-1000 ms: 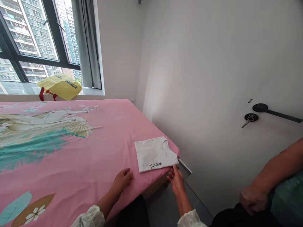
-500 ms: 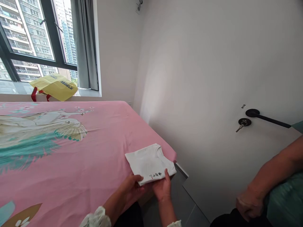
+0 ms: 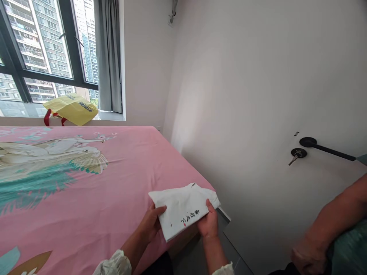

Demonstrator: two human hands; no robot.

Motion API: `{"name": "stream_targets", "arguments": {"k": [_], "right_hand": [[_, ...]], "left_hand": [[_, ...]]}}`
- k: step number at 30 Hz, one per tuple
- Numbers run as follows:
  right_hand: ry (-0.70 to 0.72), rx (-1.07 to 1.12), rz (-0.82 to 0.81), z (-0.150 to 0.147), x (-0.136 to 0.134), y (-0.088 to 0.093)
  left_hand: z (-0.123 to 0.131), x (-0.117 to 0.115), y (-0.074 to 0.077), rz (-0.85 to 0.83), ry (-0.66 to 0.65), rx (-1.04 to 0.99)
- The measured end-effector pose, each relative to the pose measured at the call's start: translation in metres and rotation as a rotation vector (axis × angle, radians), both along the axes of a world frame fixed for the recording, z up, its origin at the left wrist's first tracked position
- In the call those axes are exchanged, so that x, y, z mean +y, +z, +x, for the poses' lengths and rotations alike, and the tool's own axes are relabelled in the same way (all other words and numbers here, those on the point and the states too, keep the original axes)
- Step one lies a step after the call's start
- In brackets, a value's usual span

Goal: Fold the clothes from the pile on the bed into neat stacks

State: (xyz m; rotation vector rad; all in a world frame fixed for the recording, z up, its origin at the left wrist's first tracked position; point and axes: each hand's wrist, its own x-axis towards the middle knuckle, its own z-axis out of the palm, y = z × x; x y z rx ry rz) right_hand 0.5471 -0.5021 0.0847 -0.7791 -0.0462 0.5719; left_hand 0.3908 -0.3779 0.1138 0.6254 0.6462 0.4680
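A folded white T-shirt (image 3: 180, 206) with small black lettering near its front edge is lifted a little off the corner of the pink bed sheet (image 3: 86, 191). My left hand (image 3: 151, 223) grips its left side, thumb on top. My right hand (image 3: 208, 223) grips its right front edge, thumb on top as well. Both hands are closed on the cloth and hold it tilted toward me.
A yellow bag (image 3: 71, 109) with red handles lies on the window sill at the back left. A white wall runs along the bed's right side, with a black door handle (image 3: 323, 147) and key. Another person's arm (image 3: 329, 225) is at the lower right.
Both hands closed on the folded T-shirt and raised its front edge off the bed toward me. The other person's arm stayed at the lower right.
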Motion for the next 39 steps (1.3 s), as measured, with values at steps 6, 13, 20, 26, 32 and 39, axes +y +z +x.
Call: {"name": "stream_targets", "arguments": {"k": [6, 13, 20, 26, 32, 39], "right_hand": [[0.098, -0.032, 0.204, 0.047, 0.024, 0.053], [-0.002, 0.203, -0.178, 0.056, -0.006, -0.05], [-0.314, -0.112, -0.709, -0.014, -0.043, -0.112], [-0.197, -1.101, -0.747, -0.05, 0.02, -0.053], [-0.18, -1.566, -0.919, -0.032, 0.055, -0.054], [-0.202, -1.674, -1.154, -0.035, 0.036, -0.104]], "left_hand": [[0.034, 0.028, 0.051, 0.31, -0.062, -0.088], [0.01, 0.043, -0.051, 0.276, 0.114, 0.309], [-0.043, 0.019, -0.1, 0.427, 0.127, 0.187], [-0.06, 0.003, -0.104, 0.419, 0.142, 0.187], [-0.072, 0.007, -0.099, 0.273, 0.11, 0.216], [-0.035, 0.033, -0.051, 0.182, -0.052, 0.27]]}}
